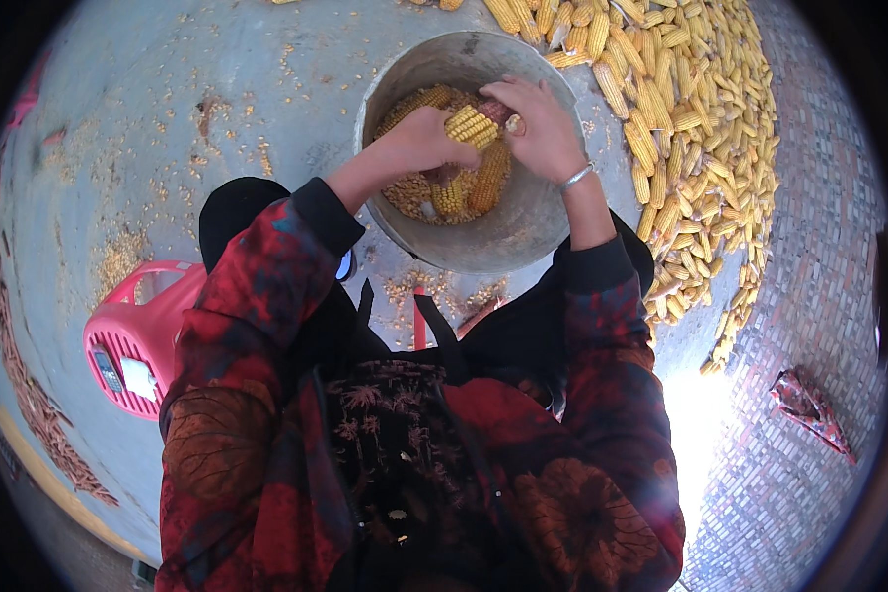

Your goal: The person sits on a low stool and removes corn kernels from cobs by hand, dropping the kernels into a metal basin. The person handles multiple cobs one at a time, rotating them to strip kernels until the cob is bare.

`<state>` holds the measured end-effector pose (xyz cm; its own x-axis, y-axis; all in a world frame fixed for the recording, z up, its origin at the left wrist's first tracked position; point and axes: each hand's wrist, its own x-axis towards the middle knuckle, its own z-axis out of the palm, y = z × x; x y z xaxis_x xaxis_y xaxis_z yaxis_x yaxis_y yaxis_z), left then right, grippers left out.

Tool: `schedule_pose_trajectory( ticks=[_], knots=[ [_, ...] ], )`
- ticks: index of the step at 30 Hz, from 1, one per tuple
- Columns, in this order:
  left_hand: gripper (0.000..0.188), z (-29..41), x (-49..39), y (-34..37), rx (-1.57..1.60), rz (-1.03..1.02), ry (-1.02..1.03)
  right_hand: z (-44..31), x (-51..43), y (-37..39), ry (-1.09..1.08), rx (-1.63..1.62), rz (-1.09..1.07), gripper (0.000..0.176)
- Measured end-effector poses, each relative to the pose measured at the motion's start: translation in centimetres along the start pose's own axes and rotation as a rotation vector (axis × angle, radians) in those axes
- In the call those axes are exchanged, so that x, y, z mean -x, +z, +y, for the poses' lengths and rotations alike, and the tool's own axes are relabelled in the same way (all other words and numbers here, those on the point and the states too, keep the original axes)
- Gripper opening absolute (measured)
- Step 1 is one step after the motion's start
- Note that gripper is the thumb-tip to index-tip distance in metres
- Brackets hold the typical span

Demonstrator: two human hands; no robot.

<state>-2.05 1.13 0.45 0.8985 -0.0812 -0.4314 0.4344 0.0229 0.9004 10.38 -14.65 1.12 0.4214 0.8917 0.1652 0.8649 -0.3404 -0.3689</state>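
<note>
My left hand [423, 142] grips an ear of yellow corn [473, 127] above the mouth of a grey metal bucket [481, 248]. In my right hand [546, 135] is a reddish, bare-looking corncob [496, 112], held close against the far end of that ear. My fingers cover part of both, so whether they touch is hard to tell. Below the hands, loose kernels [407, 198] lie in the bucket. More ears of corn [490, 181] rest among them. A silvery bracelet [579, 175] circles my right wrist.
A large heap of corn ears [681, 126] spreads right of the bucket. On my left stands a pink plastic stool [185, 285] bearing a phone [107, 370] and something white [139, 379]. Bare cobs [33, 407] line the far left. Patterned cloth [810, 414] lies on the brick paving [821, 281].
</note>
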Motion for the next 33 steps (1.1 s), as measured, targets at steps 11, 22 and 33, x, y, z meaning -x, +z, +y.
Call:
schedule_pose_trajectory(
  ticks=[11,22,33],
  knots=[
    [0.048,0.4,0.1,-0.7,0.59,0.424,0.003,-0.4,-0.3,-1.4,0.678,-1.163,-0.306,0.032],
    [0.032,-0.2,-0.8,1.8,0.772,0.211,0.062,-2.3,0.0,0.9,0.705,-1.654,-0.32,0.03],
    [0.025,0.3,0.0,0.3,0.298,0.379,0.086,-0.9,-0.9,-3.2,0.685,-0.904,0.113,0.026]
  ],
)
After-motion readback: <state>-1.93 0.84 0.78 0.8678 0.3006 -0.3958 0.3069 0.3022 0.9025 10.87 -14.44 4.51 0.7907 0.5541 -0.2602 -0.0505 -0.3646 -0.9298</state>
